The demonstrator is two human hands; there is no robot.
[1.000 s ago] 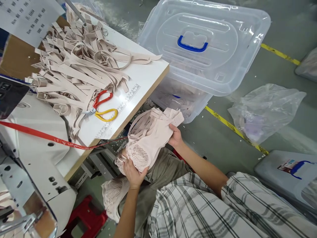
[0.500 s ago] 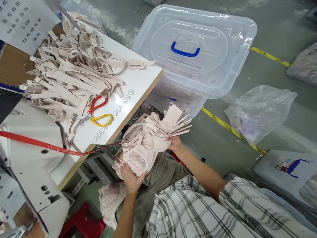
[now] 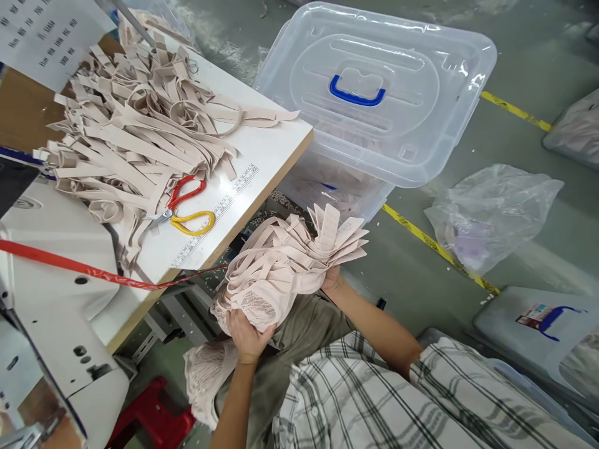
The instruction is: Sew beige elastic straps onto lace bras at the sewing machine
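A bundle of beige bras [image 3: 276,255] rests over my lap, with lace cups at the near end and several back-band ends fanned out at the far end. My left hand [image 3: 249,337] grips the lace cup [image 3: 259,307], thumb and fingers closed on its edge. From below, my right hand [image 3: 332,279] holds the gathered bands; its fingers are partly hidden under the fabric. More beige lace pieces [image 3: 208,380] hang over my leg, to the left of my left forearm.
On the white table [image 3: 234,206] lie a heap of beige straps [image 3: 140,131] and scissors [image 3: 187,209] with red and yellow handles. A sewing machine [image 3: 60,274] stands at left, a lidded clear bin [image 3: 365,131] beyond the table, a red stool [image 3: 150,415] below, a plastic bag [image 3: 496,212] on the floor.
The band ends in the bundle have spread and shifted slightly, and my right hand sits a little lower. My left hand keeps its hold on the cup. The view has moved slightly.
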